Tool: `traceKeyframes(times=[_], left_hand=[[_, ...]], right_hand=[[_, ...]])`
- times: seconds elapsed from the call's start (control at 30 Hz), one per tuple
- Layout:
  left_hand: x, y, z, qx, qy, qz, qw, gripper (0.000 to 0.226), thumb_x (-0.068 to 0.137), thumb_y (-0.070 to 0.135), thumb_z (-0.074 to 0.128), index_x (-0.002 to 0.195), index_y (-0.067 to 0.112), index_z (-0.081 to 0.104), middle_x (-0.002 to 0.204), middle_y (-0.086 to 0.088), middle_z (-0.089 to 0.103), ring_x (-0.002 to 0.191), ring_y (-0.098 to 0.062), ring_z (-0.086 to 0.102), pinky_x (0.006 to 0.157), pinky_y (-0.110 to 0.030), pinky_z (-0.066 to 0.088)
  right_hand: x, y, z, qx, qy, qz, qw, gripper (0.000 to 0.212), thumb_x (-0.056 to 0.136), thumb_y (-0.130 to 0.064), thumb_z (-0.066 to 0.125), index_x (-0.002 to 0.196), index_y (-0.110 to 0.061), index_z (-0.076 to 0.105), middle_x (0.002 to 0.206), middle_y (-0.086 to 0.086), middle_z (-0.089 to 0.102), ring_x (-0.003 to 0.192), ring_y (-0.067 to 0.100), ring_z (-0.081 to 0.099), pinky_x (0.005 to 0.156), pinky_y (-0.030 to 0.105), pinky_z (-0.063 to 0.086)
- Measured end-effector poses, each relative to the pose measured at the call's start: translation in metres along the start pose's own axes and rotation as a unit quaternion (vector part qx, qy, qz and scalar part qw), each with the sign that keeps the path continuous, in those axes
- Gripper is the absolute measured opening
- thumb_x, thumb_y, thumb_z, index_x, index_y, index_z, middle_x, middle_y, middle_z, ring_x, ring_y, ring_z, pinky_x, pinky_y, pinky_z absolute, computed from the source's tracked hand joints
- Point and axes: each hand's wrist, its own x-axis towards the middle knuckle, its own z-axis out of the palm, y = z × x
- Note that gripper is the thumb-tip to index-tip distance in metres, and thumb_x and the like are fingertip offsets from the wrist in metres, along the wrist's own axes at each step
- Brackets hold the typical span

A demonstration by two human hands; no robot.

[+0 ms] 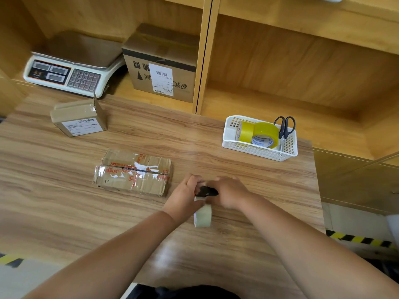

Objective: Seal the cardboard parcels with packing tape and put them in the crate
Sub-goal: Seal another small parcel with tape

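Observation:
A worn flat cardboard parcel [132,172] with old red-printed tape lies on the wooden table [64,201], its top seam slit open. Just right of it my left hand [185,197] and my right hand [228,190] meet over a tape dispenser [208,191] with a black head. Its pale tape roll [203,215] shows below my hands. Both hands grip the dispenser. A second small parcel [78,120] with a white label and one raised flap sits at the table's far left.
A white basket [259,148] holds yellow tape rolls [259,132] and black scissors [285,126] at the right. On the shelf behind stand a weighing scale [71,67] and a larger labelled box [160,65]. Yellow-black hazard tape [360,239] marks the floor. No crate is visible.

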Motion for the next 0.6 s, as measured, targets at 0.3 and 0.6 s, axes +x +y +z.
traceKeyframes(times=[0.3, 0.6], left_hand=[[0.008, 0.002, 0.001, -0.088, 0.045, -0.106, 0.989, 0.031, 0.083, -0.007, 0.05, 0.101, 0.018, 0.057, 0.089, 0.004, 0.058, 0.078, -0.008, 0.056, 0.067, -0.005, 0.04], [0.022, 0.012, -0.009, -0.273, 0.146, -0.224, 0.924, 0.032, 0.08, -0.008, 0.055, 0.087, 0.023, 0.055, 0.083, -0.002, 0.058, 0.078, -0.018, 0.058, 0.066, -0.02, 0.048]], right_hand=[[0.001, 0.003, 0.005, 0.019, 0.019, 0.014, 1.0, 0.048, 0.088, -0.053, 0.054, 0.135, -0.045, 0.046, 0.118, 0.0, 0.057, 0.121, 0.02, 0.047, 0.098, 0.037, 0.024], [-0.001, 0.001, 0.009, -0.032, -0.007, 0.002, 0.999, 0.046, 0.092, -0.049, 0.049, 0.137, -0.042, 0.043, 0.119, 0.0, 0.058, 0.12, 0.021, 0.048, 0.094, 0.037, 0.024]])
